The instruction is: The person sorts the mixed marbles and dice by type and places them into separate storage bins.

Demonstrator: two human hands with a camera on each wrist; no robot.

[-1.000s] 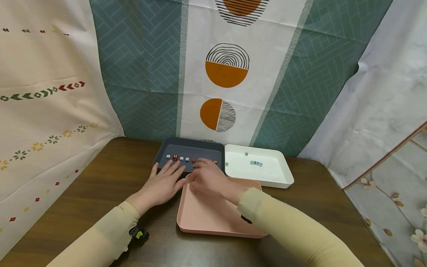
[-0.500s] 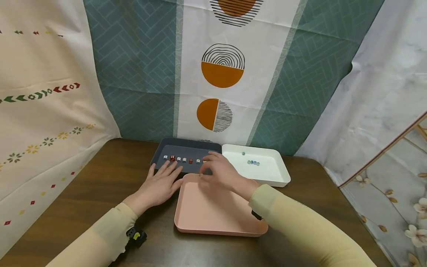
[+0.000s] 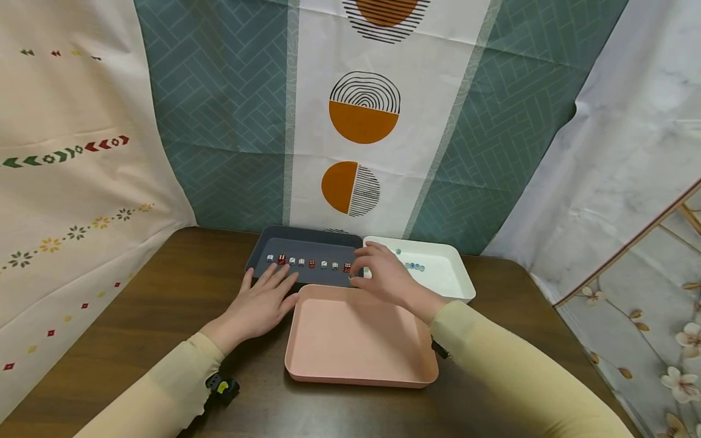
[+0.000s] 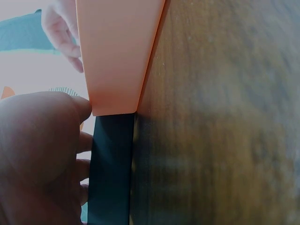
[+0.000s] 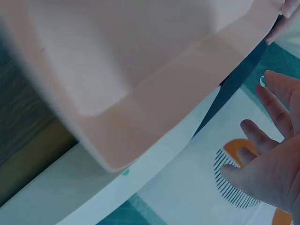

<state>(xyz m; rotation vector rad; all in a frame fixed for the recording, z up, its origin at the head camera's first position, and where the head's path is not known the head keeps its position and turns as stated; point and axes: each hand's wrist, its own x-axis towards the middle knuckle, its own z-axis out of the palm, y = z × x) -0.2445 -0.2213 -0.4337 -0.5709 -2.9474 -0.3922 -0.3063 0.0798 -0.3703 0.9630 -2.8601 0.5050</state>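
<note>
My right hand (image 3: 386, 274) hovers over the far edge of the pink tray, near the right end of the dark grey tray (image 3: 323, 238). Between its thumb and index finger it pinches a small glassy marble (image 5: 262, 81). My left hand (image 3: 258, 309) lies with fingers spread over the grey tray's near left edge, its thumb by the pink tray's corner. Red and white dice (image 3: 312, 264) form a row inside the grey tray. In the white tray (image 3: 457, 274) are several marbles (image 3: 414, 266) in a short line, plus one marble (image 3: 398, 251) set apart.
The pink tray (image 3: 361, 334) sits in front of the other two, nearest the body. All three stand on a dark wooden table (image 3: 148, 316), with patterned cloth (image 3: 235, 121) hanging behind and at the sides.
My right hand has moved right, from the pink tray's far left corner toward the white tray, uncovering dice at the right of the row. The left hand stays on the grey tray's edge.
</note>
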